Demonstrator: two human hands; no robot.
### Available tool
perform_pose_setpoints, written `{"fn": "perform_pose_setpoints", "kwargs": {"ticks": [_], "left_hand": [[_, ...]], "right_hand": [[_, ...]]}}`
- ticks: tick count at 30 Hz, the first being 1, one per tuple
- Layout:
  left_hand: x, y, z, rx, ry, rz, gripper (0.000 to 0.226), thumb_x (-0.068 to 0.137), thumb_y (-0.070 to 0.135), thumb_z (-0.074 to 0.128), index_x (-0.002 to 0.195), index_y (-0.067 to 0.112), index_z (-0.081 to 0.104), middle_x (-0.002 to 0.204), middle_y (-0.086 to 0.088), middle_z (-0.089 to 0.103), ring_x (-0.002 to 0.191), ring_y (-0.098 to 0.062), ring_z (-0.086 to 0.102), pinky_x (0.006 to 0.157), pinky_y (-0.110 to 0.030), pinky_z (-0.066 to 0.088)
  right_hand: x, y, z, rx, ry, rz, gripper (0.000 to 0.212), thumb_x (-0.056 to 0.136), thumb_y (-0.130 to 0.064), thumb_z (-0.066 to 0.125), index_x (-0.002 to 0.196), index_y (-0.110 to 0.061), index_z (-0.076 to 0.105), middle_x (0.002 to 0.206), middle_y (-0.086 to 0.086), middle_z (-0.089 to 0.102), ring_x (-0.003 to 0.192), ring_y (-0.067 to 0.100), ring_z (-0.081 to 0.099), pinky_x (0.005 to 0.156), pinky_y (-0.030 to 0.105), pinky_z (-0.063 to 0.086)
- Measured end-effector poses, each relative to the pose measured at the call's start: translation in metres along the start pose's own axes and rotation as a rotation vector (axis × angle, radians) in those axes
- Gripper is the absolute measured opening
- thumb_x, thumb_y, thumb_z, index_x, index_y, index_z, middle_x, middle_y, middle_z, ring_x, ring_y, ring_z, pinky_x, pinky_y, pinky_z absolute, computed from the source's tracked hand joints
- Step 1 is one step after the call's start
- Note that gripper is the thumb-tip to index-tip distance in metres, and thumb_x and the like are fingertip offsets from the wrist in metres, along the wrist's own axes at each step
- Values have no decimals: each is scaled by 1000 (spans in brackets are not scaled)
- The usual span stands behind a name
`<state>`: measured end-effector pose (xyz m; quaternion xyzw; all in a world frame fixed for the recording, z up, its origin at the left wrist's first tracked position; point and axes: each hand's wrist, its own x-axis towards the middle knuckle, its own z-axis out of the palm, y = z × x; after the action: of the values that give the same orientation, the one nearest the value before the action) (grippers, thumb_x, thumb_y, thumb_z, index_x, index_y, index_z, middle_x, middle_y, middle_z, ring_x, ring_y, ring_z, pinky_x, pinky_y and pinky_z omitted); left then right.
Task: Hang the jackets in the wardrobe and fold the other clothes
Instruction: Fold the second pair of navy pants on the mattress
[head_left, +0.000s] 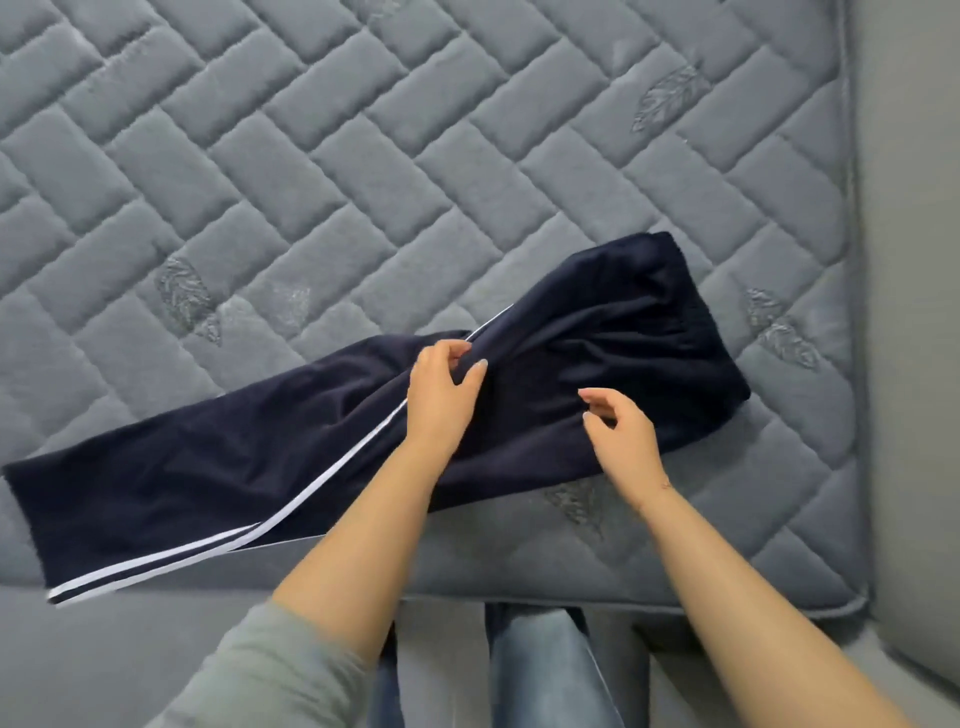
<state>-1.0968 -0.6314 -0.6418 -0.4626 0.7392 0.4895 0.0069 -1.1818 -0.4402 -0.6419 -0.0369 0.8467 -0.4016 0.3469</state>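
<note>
A pair of dark navy trousers (249, 467) with two white side stripes lies stretched across the near edge of a grey quilted mattress (363, 156), the waist end bunched toward the right and the leg hems reaching the left edge of the view. The left hand (441, 400) has its grip closed on a fold of cloth at the striped seam near the middle, pinched between thumb and fingers, while the right hand (623, 441) hovers just above the cloth nearer the waist, fingers loosely curled and holding nothing. Below the mattress edge the person's blue jeans (540, 670) show, and a grey-green sleeve (270, 670) covers the left upper arm.
</note>
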Motion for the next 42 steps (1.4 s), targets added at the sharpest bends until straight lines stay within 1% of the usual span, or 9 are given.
{"fn": "perform_pose_setpoints", "kwargs": {"ticks": [7,13,20,23,25,27,32,36,42], "left_hand": [[89,64,83,344,-125,96,60,87,46,68,137,19,48,139,0,51,129,-22,47,109,-43,36],[123,79,125,122,-260,-62,46,88,44,68,108,2,65,93,-3,65,84,-18,58,81,-38,50],[73,126,84,94,52,605,18,85,24,72,102,19,71,94,8,56,89,-4,55,83,-12,40],[16,112,81,293,-380,744,45,80,27,80,123,21,67,114,2,56,109,-15,54,99,-26,40],[-16,91,88,352,-775,534,52,80,27,81,129,23,63,131,3,55,119,-12,54,104,-30,40],[-34,67,90,245,-903,262,41,85,23,76,125,26,66,127,12,58,107,0,60,96,-27,47],[-16,27,89,484,-411,334,52,84,29,76,132,25,56,129,8,53,116,-14,51,102,-38,42],[-5,14,104,692,-465,259,73,81,47,74,143,26,41,134,3,45,120,-19,45,97,-37,43],[-13,17,112,589,-510,446,15,92,26,63,105,21,57,95,9,52,81,-14,54,73,-33,46]], "right_hand": [[68,41,-70,76,93,61,34,96,-5,52,127,-15,60,131,2,59,111,12,55,95,23,42],[87,61,-71,37,-92,34,55,100,-21,54,151,-14,35,146,3,45,130,14,45,106,20,31],[80,55,-85,520,-86,271,51,106,-44,28,145,-15,45,146,1,49,131,13,47,112,34,35],[69,51,-95,989,57,359,57,104,-52,21,135,-16,53,135,7,58,116,18,59,99,35,46],[64,53,-105,1166,187,395,61,103,-56,21,138,-15,50,129,7,59,114,22,59,97,40,48],[60,57,-108,1150,273,414,62,101,-59,28,142,-17,46,130,5,58,115,22,59,94,41,49],[63,55,-95,872,337,436,65,91,-52,60,144,-24,36,122,0,59,110,15,61,86,35,51],[80,42,-86,672,405,364,78,82,-45,75,143,-20,33,119,0,60,108,12,60,93,39,54],[95,32,-106,784,561,227,17,90,-17,66,106,-13,68,101,-1,72,98,12,67,88,27,54]]}}
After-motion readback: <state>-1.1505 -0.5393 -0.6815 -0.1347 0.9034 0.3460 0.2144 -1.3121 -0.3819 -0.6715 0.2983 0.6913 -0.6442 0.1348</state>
